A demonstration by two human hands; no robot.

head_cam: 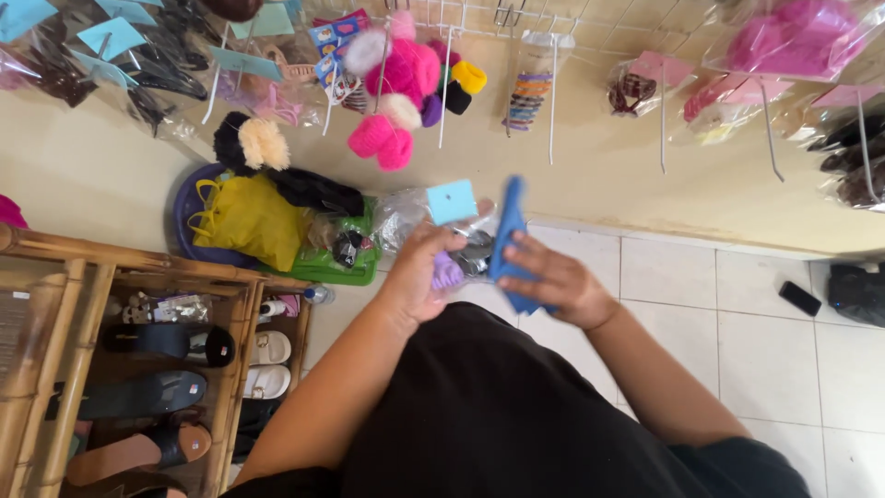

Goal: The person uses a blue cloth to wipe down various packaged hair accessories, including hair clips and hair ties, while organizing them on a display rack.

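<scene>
White tiled floor (pixel 701 277) lying below the hands. A green tray (pixel 323 266) and purple basin (pixel 184 217) sitting on it left of them; a small black device (pixel 799 298) and black bag (pixel 857 293) resting to their right. Bamboo shelf (pixel 138 267) standing lower left, carrying sandals (pixel 138 449).

Taking the shoe rack (pixel 138 277) as landmark, a bag (pixel 247 217) in a basin (pixel 184 217) is set just behind it against the wall, a tray (pixel 336 266) lies right of that, and both hands are held further right, above the floor.
</scene>
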